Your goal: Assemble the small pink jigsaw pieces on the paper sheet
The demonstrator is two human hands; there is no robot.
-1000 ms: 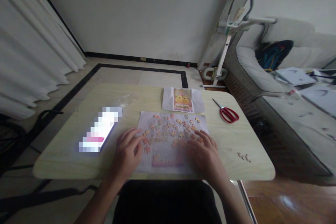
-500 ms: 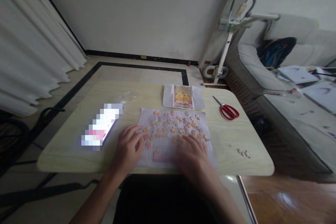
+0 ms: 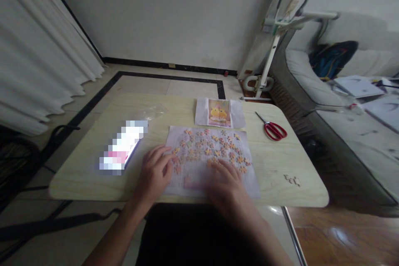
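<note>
Many loose jigsaw puzzle pieces point(image 3: 217, 153), mostly yellow, orange and pink, lie scattered on a white sheet point(image 3: 253, 183). Near the sheet's front edge is a pink joined strip of puzzle point(image 3: 193, 182), its right end covered by my right hand. My left hand point(image 3: 156, 169) rests at the sheet's left edge, fingers bent forward and thumb apart, with nothing visible in it. Over the front middle of the sheet, my right hand point(image 3: 227, 183) reaches with fingers extended, their tips by some yellow pieces. Its thumb side is blurred and partly hidden.
Behind the sheet lies a picture card of yellow ducks point(image 3: 219, 113) on white paper. Red-handled scissors point(image 3: 274, 130) and a few pieces point(image 3: 292, 180) lie at the right. A lit phone point(image 3: 124, 147) and clear plastic wrap point(image 3: 152, 112) are on the table's left point(image 3: 81, 170).
The whole view has shifted slightly, with the table now a little further right and up. Both hands stay near the same places over the sheet; the right fingers have moved only slightly.
</note>
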